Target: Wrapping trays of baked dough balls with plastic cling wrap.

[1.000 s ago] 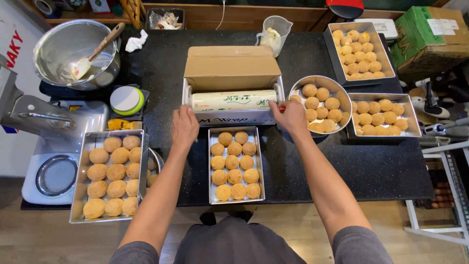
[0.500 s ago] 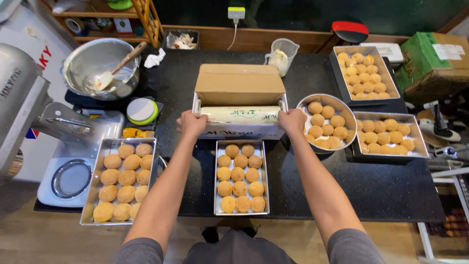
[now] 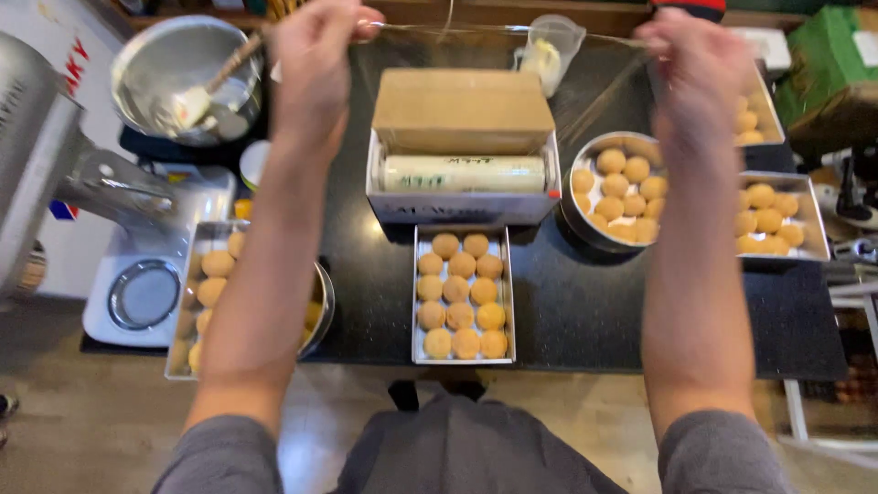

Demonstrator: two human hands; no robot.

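Nearest to me, at the table's front edge, sits the rectangular tray of round golden pastries (image 3: pixel 462 295), squarely in front of my body, which seems the reason I stand centred on it. Just behind it, touching or nearly so, is the open dispenser box (image 3: pixel 464 197) with its roll of cling film (image 3: pixel 465 173) lying across, the cardboard lid folded back; the box faces me so the sheet can run straight up from the roll. To my left a second tray of pastries (image 3: pixel 208 293) lies partly under my forearm, beside a stand mixer (image 3: pixel 55 165); to my right a round tin of pastries (image 3: pixel 611 187) and another tray (image 3: pixel 777 220) wait on the black table (image 3: pixel 585 311). Farther up, both my arms are raised and spread wide. My left hand (image 3: pixel 315 55) is closed, fingertips pinched on one corner of the cling film sheet (image 3: pixel 604 82), and my right hand (image 3: pixel 700 59) pinches the other corner, so the clear film stretches taut between them, its top edge showing as a thin bright line. The sheet hangs above and behind the box, well above the centre tray. Beyond lie a steel mixing bowl with spatula (image 3: pixel 187 82) and a plastic jug (image 3: pixel 547 55).
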